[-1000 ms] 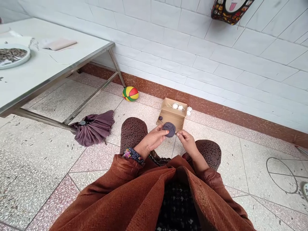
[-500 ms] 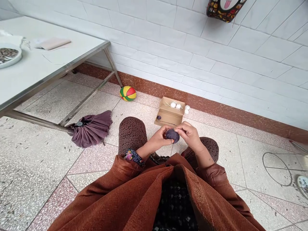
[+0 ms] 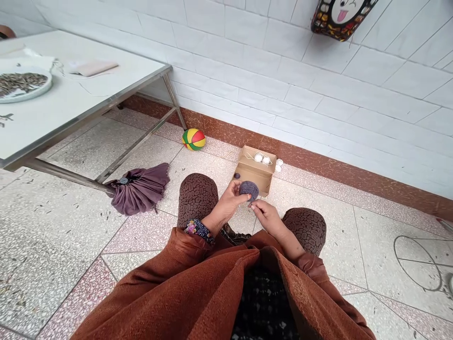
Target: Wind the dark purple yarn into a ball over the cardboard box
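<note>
Between my knees, my left hand (image 3: 229, 202) grips a ball of dark purple yarn (image 3: 249, 189), thumb across its near side. My right hand (image 3: 266, 216) is just below and right of the ball, its thumb and forefinger pinched together. Any strand in that pinch is too thin to make out clearly. Just beyond my hands, an open cardboard box (image 3: 255, 175) sits on the floor. In it lie a small dark ball (image 3: 237, 175) and two white balls (image 3: 262, 158) with loose string. More small white pieces (image 3: 279, 165) lie against its right side.
On the left stands a metal-framed table (image 3: 116, 75) bearing a plate (image 3: 49, 85) of dried bits. A folded purple umbrella (image 3: 141, 189) lies under its edge. A striped ball (image 3: 194, 139) rests by the wall. A wire ring (image 3: 417, 262) is at right; a patterned bag (image 3: 341, 19) hangs above.
My right hand has moved from the top of the yarn ball down to below its right side. My left hand has lifted the ball slightly and turned it. The view has shifted a little.
</note>
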A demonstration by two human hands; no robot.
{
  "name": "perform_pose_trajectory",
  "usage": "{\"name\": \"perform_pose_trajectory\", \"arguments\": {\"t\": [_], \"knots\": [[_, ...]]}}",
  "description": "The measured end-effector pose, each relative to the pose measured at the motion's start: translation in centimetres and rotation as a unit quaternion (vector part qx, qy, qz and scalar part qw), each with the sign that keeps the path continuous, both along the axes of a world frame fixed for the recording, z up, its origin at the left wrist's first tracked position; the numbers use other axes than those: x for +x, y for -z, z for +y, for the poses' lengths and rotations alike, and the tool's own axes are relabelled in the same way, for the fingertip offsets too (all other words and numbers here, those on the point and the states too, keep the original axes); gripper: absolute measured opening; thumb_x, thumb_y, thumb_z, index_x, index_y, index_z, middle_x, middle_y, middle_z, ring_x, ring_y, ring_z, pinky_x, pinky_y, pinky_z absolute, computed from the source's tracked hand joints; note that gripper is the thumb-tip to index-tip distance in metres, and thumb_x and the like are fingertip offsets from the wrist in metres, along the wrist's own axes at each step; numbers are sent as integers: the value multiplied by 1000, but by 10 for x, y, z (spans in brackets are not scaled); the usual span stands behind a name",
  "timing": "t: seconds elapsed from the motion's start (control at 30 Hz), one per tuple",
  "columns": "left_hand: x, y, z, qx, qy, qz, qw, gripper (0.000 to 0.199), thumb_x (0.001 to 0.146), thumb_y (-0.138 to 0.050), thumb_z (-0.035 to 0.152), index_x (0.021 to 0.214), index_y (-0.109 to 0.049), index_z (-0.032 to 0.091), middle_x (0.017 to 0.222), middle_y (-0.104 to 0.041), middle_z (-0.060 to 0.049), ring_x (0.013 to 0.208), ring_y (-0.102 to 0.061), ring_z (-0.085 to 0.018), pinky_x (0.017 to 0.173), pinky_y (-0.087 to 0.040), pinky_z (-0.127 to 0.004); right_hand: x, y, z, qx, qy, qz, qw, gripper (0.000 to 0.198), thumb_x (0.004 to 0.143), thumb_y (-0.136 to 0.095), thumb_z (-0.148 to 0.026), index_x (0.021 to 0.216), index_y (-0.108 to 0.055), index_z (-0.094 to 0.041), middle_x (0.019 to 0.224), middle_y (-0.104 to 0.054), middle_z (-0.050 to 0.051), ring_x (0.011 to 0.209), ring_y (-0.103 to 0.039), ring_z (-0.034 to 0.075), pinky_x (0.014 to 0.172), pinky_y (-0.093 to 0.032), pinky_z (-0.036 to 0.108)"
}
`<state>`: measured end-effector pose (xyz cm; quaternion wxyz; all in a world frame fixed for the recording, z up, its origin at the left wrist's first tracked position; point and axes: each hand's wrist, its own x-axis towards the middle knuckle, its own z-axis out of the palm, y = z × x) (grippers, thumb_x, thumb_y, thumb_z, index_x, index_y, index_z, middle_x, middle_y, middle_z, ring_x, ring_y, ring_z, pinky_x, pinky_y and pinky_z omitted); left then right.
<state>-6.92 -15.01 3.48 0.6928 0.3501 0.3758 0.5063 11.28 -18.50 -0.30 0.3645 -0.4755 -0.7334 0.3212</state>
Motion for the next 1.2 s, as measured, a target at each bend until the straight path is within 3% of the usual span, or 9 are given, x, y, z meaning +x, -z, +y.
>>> {"name": "perform_pose_trajectory", "arguments": {"t": [0.17, 0.33, 0.43, 0.53, 0.67, 0.83, 0.93, 1.07, 1.2], "knots": [[-3, 7, 2, 26, -1, 94, 995, 52, 65, -84, 25, 110, -59, 20, 104, -65, -2, 101, -60, -19, 100, -42, -36, 3, -38, -6, 26, -81, -7, 996, 29, 106, -56, -45, 94, -74, -25, 85, -74, 5, 79, -68, 21, 78, -57, 35], [-4, 10, 0, 30, 97, 115, 988, 52, 64, -84, 25, 110, -60, 20, 99, -65, -2, 92, -59, -19, 92, -43, -35, 17, -76, 12, 75, -52, -5, 996, 28, 105, -59, -45, 95, -77, -26, 86, -73, 5, 80, -68, 21, 76, -55, 34], [-6, 4, -2, 47, 175, 90, 979, 50, 66, -85, 25, 110, -62, 19, 96, -65, -1, 89, -58, -18, 88, -42, -34, 23, -79, 31, 88, -17, -20, 996, 29, 104, -60, -47, 93, -77, -26, 84, -72, 6, 80, -67, 22, 76, -54, 34], [-8, -5, -7, 47, 239, 34, 969, 50, 68, -86, 25, 113, -65, 19, 102, -67, -2, 94, -59, -18, 90, -43, -33, 23, -62, 44, 76, 33, -23, 996, 32, 103, -59, -49, 89, -73, -24, 84, -71, 6, 82, -67, 22, 78, -53, 34], [-7, -10, -9, 3, 165, -65, 984, 49, 67, -87, 22, 112, -66, 20, 105, -68, -3, 98, -61, -18, 91, -45, -32, 15, -24, 38, 15, 91, -9, 996, 35, 103, -52, -50, 88, -67, -23, 81, -71, 4, 76, -66, 20, 73, -53, 32], [-5, -2, 0, -57, 70, -129, 988, 46, 70, -86, 26, 112, -68, 18, 110, -72, -7, 100, -66, -20, 93, -49, -35, 6, 1, 8, -28, 22, -18, 999, 34, 105, -48, -48, 91, -67, -23, 84, -72, 4, 77, -67, 20, 74, -54, 31], [-3, 5, 4, -90, 29, -111, 989, 38, 71, -85, 26, 105, -70, 15, 107, -73, -8, 96, -67, -19, 89, -50, -34, 5, -7, -7, -17, -47, -23, 998, 33, 108, -47, -44, 95, -69, -23, 89, -74, 5, 82, -70, 20, 78, -55, 32], [-1, 9, 3, -95, -1, -58, 994, 35, 70, -84, 27, 100, -69, 16, 101, -72, -5, 89, -64, -17, 82, -47, -31, 7, -37, -14, 31, -116, -27, 992, 30, 109, -51, -39, 96, -72, -23, 86, -74, 5, 80, -69, 19, 77, -55, 31], [-1, 7, -2, -53, 14, 3, 999, 39, 67, -85, 26, 101, -69, 16, 96, -70, -3, 89, -60, -17, 84, -44, -30, 12, -69, -6, 90, -113, -36, 989, 24, 108, -56, -37, 101, -75, -24, 84, -73, 5, 77, -68, 18, 73, -55, 31]]}}
